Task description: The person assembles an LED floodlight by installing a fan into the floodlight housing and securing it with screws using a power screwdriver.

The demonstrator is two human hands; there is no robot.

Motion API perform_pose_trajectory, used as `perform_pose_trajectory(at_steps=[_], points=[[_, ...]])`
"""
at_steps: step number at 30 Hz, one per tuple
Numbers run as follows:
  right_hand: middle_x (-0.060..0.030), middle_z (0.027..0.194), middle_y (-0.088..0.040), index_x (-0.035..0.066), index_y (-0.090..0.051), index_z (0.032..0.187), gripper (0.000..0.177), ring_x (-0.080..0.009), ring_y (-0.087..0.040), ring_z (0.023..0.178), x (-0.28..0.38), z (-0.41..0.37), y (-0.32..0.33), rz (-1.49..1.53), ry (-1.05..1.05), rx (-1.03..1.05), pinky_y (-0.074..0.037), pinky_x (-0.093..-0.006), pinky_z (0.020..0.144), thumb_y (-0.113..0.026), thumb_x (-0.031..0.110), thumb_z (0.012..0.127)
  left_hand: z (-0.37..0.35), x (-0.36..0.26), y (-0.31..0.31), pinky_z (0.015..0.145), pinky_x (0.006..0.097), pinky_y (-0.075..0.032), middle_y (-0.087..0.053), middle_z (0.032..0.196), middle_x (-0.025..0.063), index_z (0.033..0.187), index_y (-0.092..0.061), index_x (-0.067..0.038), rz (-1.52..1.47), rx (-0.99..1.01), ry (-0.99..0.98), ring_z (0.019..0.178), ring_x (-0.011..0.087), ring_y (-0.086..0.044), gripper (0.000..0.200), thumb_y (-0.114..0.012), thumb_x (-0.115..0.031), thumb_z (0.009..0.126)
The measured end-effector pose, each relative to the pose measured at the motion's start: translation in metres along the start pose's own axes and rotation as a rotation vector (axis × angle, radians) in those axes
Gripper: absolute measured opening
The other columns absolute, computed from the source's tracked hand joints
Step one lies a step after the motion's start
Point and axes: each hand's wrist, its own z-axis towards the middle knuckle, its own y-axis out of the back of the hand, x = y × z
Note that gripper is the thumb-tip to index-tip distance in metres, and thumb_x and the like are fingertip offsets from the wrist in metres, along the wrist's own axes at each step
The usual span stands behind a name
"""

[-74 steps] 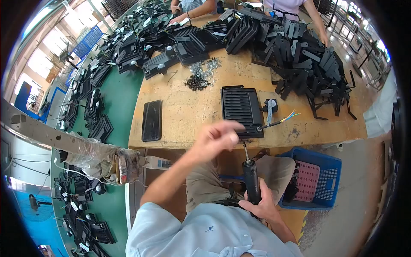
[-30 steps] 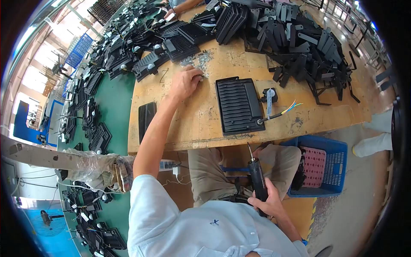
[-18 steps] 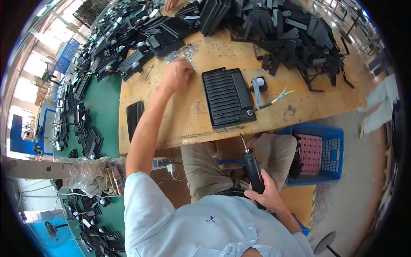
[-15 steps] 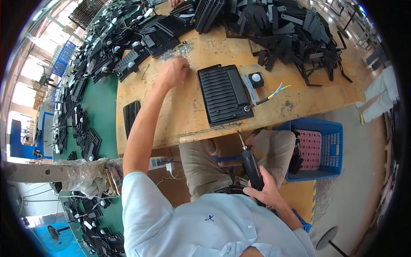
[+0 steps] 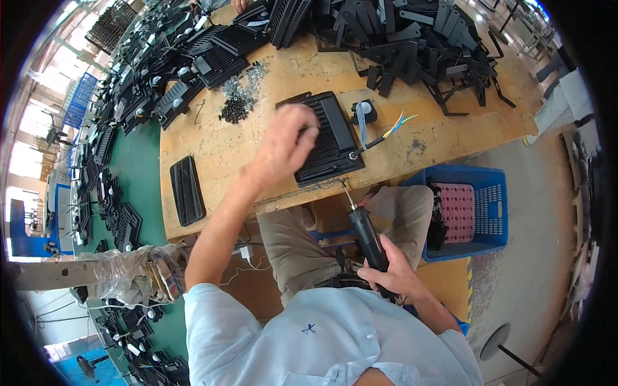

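Worktop [image 5: 212, 148] is tan scuffed wood and stands in a daylit workshop. A green bench surface [image 5: 145, 186] adjoins its left edge and carries rows of black lamp units [image 5: 122, 109]. A heap of black metal brackets [image 5: 418, 45] covers the far edge and the far right corner. A loose pile of small dark and silver screws [image 5: 241, 96] lies toward the far left. A flat black glossy panel [image 5: 187, 190] lies by the near left corner.

A blue plastic lattice crate [image 5: 486, 193] stands on the grey floor beyond the near right edge, beside the person's knee. It holds a pink perforated tray [image 5: 454, 212] and some dark parts that cannot be identified.

A black finned lamp housing [image 5: 335, 145] lies flat at the near edge. Its cable with coloured wire ends [image 5: 393, 125] runs toward the right. A small black sensor with a white dome [image 5: 364, 109] sits just beside it.

The left hand [image 5: 286, 138] hovers over the housing's left part with its fingers drawn together. Whether anything is pinched between them cannot be told. The right hand [image 5: 393, 273] is clamped around a black electric screwdriver [image 5: 367, 235] below the worktop. The bit points up at the near edge, just under the housing.
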Motion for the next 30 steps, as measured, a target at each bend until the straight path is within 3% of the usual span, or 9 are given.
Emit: perform_pose_trajectory(at_steps=[5, 18, 30], points=[[-0.0021, 0.076, -0.061, 0.001, -0.048, 0.13, 0.056, -0.0101, -0.06, 0.056, 0.002, 0.008, 0.0, -0.017, 0.019, 0.015, -0.047, -0.0266, 0.049, -0.083, 0.018, 0.09, -0.012, -0.017, -0.022, 0.106, 0.0444, -0.042, -0.063, 0.113, 0.0135, 0.103, -0.054, -0.003, -0.102, 0.098, 0.053, 0.114, 0.0348, -0.058, 0.01, -0.061, -0.003, 0.096], [-0.0027, 0.076, -0.06, 0.001, -0.046, 0.133, 0.058, -0.0106, -0.059, 0.054, 0.003, 0.017, 0.002, -0.002, 0.009, 0.058, -0.048, -0.0269, 0.048, -0.082, 0.019, 0.092, -0.011, -0.021, -0.022, 0.101, 0.0447, -0.043, -0.063, 0.113, 0.0134, 0.101, -0.057, -0.004, -0.033, 0.106, -0.014, 0.11, 0.0352, -0.058, 0.014, -0.066, -0.005, 0.091], [-0.001, 0.077, -0.057, 0.002, -0.045, 0.136, 0.06, -0.0106, -0.059, 0.056, 0.002, 0.024, -0.008, 0.072, 0.057, 0.066, -0.048, -0.0266, 0.048, -0.082, 0.017, 0.091, -0.017, -0.019, -0.018, 0.109, 0.0469, -0.041, -0.067, 0.114, 0.0099, 0.096, -0.063, -0.005, -0.106, 0.121, -0.003, 0.123, 0.0336, -0.059, 0.011, -0.071, -0.006, 0.089]])
